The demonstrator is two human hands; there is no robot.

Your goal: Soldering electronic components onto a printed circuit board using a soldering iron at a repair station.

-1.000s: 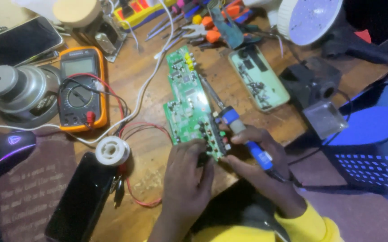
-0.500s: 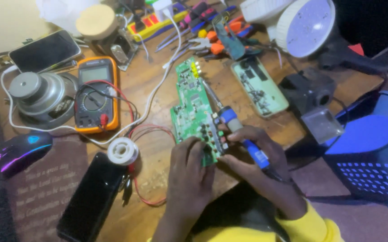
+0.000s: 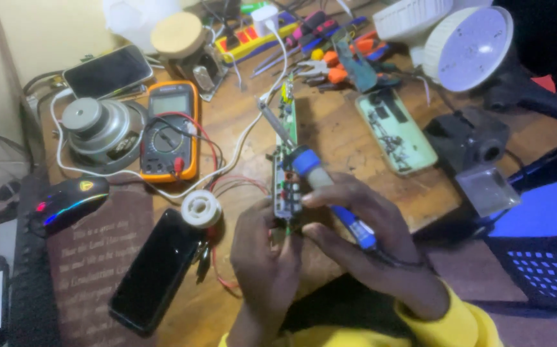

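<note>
My left hand [image 3: 267,257] grips the near end of a green circuit board [image 3: 287,160], which stands on its edge over the wooden table [image 3: 330,135]. My right hand [image 3: 371,244] holds a blue-handled soldering iron [image 3: 317,177] like a pen. Its metal tip points away from me along the board's upper part. Both hands meet at the board's near end, above my yellow sleeves.
An orange multimeter [image 3: 170,132] with red and black leads, a solder spool [image 3: 201,209], a black phone [image 3: 156,270], a lit mouse [image 3: 69,202] and a metal speaker part [image 3: 95,125] lie left. A pale open device shell [image 3: 397,132], black box [image 3: 465,144], lamp [image 3: 468,48] and screwdrivers [image 3: 330,64] are right and behind.
The circuit board has turned from lying flat to standing on its edge. The soldering iron has stayed against it, and the view has shifted closer and to the left.
</note>
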